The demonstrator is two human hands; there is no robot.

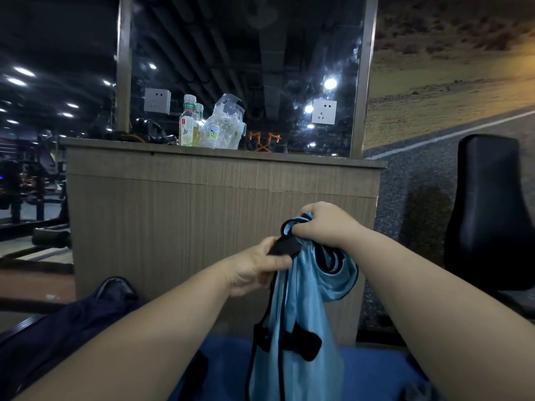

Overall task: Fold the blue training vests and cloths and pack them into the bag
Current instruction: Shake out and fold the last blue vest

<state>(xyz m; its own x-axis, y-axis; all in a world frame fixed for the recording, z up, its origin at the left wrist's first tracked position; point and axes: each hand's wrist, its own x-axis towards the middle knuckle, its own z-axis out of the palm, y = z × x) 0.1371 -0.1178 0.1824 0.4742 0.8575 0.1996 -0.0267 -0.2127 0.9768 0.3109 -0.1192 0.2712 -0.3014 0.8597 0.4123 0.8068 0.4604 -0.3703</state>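
A light blue vest (301, 308) with black trim hangs lengthwise from 12 to 6 o'clock, above a blue surface (364, 369). The right hand (327, 224) is fisted around its bunched top; at 9 o'clock from it, the left hand (254, 269) pinches a black strap (285, 246) of the vest. A dark bag (69, 322) lies at 9 o'clock. Beyond stands a wooden counter (202, 198) with bottles (189, 123) before a mirror (246, 68), in a dim gym.

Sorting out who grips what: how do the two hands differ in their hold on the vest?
The right hand is higher, fisted around the bunched top of the light blue vest; the left hand is lower, pinching a black strap piece between thumb and fingers. Both hold the same hanging vest.
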